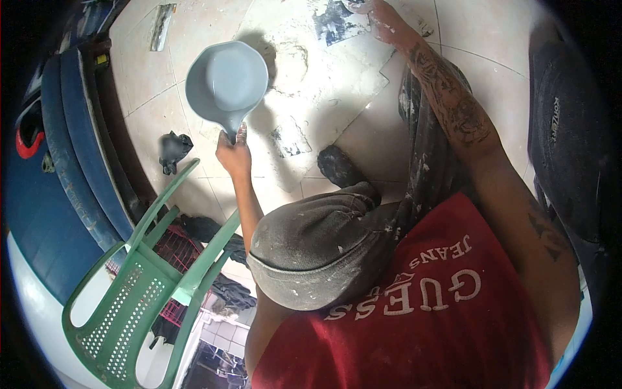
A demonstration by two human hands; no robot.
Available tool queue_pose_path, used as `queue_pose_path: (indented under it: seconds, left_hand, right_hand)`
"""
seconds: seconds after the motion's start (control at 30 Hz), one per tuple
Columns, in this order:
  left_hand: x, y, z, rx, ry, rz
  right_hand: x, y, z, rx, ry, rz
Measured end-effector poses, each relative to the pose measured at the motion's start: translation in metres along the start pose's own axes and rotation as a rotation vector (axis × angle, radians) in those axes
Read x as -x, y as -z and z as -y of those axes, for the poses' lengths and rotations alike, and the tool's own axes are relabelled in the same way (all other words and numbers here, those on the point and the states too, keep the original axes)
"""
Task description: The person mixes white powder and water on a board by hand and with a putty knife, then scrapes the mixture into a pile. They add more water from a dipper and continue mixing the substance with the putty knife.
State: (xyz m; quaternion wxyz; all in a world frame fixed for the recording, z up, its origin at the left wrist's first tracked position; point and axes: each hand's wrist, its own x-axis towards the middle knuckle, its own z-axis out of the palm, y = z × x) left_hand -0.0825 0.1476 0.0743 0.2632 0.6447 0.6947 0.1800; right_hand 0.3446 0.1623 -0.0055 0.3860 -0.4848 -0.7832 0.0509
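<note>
One fist does the holding: your left hand [233,155] is clenched round the short, stubby handle of a dipper [227,81], fingers wrapped tight and the thumb side turned up. The dipper is smooth grey-blue plastic with a deep round bowl. It is held up in the air over the floor, left of centre in the view, with its mouth turned towards you. I cannot tell whether anything is in the bowl.

Your right hand [376,13] is stretched far forward at the top edge of the view. It is dusted white and partly cut off, so I cannot tell how its fingers are set. The tattooed forearm runs back from it down the right side.

Under both hands lie glossy cream floor tiles [162,84], square, with thin dark joints. A rough, chalky mortar patch [311,78] spreads across them, scraped through to dark in places. Nearer you, a dark rounded shoe [337,165] rests on the tile beside paint-flecked grey cloth.

To your left, a black rag [173,150] lies crumpled on the floor. A green plastic chair [149,285] with a perforated seat stands tilted, and a red lattice crate [175,249] shows behind its legs. Long scuffed blue panels [58,162] curve along the left edge.
</note>
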Motion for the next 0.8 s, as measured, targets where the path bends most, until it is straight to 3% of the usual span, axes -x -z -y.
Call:
queue_pose_path:
  seconds: [0.07, 0.17, 0.27, 0.47, 0.57, 0.67, 0.77, 0.8]
  left_hand:
    - [-0.001, -0.002, 0.004, 0.074, -0.063, -0.025]
    - [-0.003, -0.002, 0.005, 0.124, -0.032, -0.028]
    - [-0.009, -0.002, 0.010, 0.044, -0.077, -0.065]
    - [-0.015, 0.003, -0.013, -0.099, 0.051, -0.050]
    - [-0.018, 0.002, -0.019, -0.124, -0.004, -0.051]
    - [-0.020, -0.001, -0.026, -0.108, -0.088, -0.082]
    - [-0.024, -0.002, -0.028, -0.109, -0.003, -0.049]
    - [-0.024, -0.002, -0.029, -0.108, -0.003, -0.051]
  right_hand:
    - [-0.001, -0.003, 0.004, -0.083, -0.069, -0.084]
    - [0.006, -0.014, -0.007, -0.145, -0.136, -0.023]
    - [0.006, -0.007, -0.008, 0.075, 0.005, 0.050]
    - [0.000, -0.004, 0.001, -0.110, -0.135, -0.092]
    - [0.011, -0.015, -0.014, -0.016, -0.012, -0.093]
    - [0.008, -0.012, -0.007, -0.028, -0.137, 0.041]
    - [0.001, -0.006, -0.001, -0.156, -0.161, -0.002]
    - [-0.001, -0.006, 0.002, -0.808, -0.446, -0.074]
